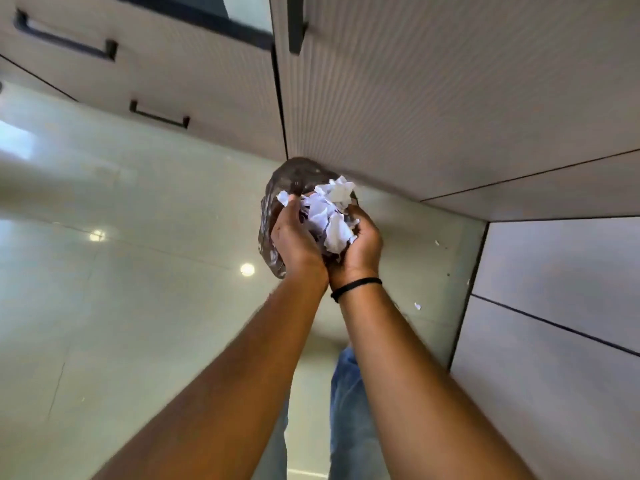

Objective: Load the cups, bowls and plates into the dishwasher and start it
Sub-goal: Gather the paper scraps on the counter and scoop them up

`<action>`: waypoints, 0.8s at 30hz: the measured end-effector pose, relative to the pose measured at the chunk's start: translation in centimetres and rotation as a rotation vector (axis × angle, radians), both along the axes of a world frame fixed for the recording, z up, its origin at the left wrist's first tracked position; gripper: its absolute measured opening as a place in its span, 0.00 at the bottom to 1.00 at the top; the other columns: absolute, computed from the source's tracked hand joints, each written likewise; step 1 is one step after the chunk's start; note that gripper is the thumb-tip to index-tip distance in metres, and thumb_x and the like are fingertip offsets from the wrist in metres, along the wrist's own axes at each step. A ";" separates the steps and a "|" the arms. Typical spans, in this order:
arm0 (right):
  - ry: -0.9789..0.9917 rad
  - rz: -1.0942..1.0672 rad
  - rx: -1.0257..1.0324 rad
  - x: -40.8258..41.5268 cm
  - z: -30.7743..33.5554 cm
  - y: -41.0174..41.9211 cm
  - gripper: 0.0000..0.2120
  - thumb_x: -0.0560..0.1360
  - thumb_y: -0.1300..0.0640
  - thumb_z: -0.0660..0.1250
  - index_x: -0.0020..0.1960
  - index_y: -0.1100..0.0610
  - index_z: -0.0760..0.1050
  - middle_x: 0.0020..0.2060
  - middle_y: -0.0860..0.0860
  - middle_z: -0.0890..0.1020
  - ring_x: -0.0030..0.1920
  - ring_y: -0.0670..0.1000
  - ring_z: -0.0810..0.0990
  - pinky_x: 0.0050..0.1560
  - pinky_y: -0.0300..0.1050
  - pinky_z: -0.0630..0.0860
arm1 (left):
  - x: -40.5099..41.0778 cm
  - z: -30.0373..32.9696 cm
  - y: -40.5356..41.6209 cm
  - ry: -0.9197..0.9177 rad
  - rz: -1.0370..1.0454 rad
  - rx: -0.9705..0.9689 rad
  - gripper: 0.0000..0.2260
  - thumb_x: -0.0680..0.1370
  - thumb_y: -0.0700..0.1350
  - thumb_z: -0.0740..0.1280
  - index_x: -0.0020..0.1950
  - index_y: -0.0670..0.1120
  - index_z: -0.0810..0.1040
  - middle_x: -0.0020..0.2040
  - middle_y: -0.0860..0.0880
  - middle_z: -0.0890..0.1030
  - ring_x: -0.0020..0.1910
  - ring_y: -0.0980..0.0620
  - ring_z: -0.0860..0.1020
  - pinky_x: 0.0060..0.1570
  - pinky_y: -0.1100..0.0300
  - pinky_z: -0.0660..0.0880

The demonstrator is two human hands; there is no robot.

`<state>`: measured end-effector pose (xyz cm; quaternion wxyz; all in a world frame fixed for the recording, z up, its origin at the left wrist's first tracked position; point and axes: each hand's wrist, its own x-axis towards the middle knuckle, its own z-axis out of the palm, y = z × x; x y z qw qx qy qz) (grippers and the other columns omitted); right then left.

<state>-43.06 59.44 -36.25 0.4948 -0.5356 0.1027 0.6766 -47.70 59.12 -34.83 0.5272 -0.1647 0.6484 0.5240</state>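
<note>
— Under the camera, what fills the view?

— Glossy pale tiled floor (pixel 121 306), with ribbed off-white cabinet fronts (pixel 398 98) standing along its far edge; those left of the black gap carry black bar handles (pixel 65 38). A grey panelled wall (pixel 554 306) meets the cabinets at the right.

— And against those cabinets?

— A bin lined with a translucent grey plastic bag (pixel 273 202) stands at their foot, close to the black gap between two fronts. The person's blue jeans (pixel 346 393) show nearer the camera.

— The hands?

— Both are cupped together above the bag. The left hand (pixel 298 240) and the right hand (pixel 363 240), a black band (pixel 356 287) on its wrist, curl around a heap of crumpled white paper scraps (pixel 329 216). A few tiny white bits (pixel 417 305) lie on the floor to the right of the bin.

— Any cups, bowls, plates, the dishwasher?

— None shows itself; I can't tell which cabinet front, if any, hides the machine.
</note>
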 end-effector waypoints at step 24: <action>-0.576 0.326 -0.496 2.2 -15.3 0.2 0.09 0.74 0.54 0.69 0.38 0.57 0.74 0.33 0.50 0.77 0.31 0.51 0.73 0.42 0.47 0.72 | -2.5 -13.9 -2.0 0.172 -0.396 -0.281 0.16 0.83 0.54 0.61 0.60 0.45 0.81 0.55 0.47 0.82 0.57 0.46 0.78 0.57 0.54 0.72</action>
